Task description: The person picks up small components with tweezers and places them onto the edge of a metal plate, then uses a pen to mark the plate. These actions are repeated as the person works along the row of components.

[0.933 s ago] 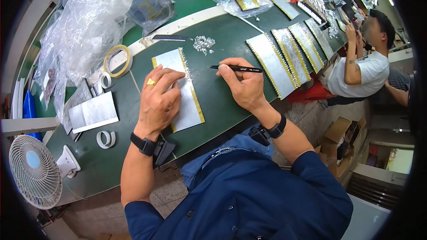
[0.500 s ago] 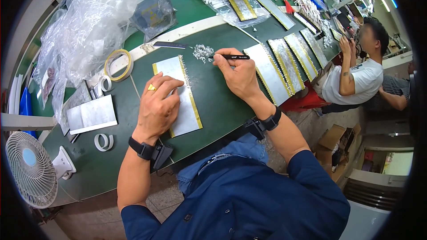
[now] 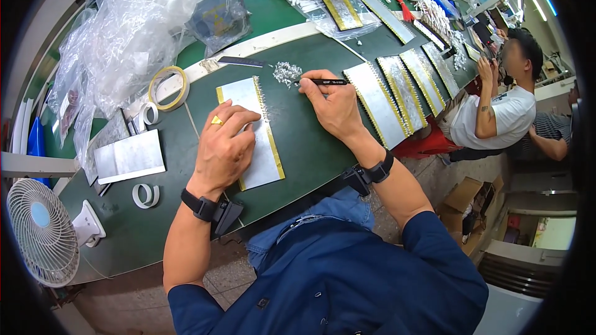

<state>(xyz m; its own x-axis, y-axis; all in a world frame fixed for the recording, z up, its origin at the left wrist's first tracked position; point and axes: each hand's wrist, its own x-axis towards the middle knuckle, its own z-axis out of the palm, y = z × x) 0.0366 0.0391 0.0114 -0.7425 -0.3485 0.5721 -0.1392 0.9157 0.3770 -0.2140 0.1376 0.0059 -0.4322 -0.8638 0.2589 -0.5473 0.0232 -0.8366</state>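
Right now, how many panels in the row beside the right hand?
4: first panel beside the right hand, then second panel, third panel, fourth panel, rightmost. Any underneath wouldn't show.

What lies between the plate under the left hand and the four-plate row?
The head view shows the right hand holding black tweezers and, by their tips, a pile of silvery pieces.

The yellow-edged plate (image 3: 261, 155) is silver-grey, the slim tool (image 3: 329, 81) black, the tabletop (image 3: 304, 146) green.
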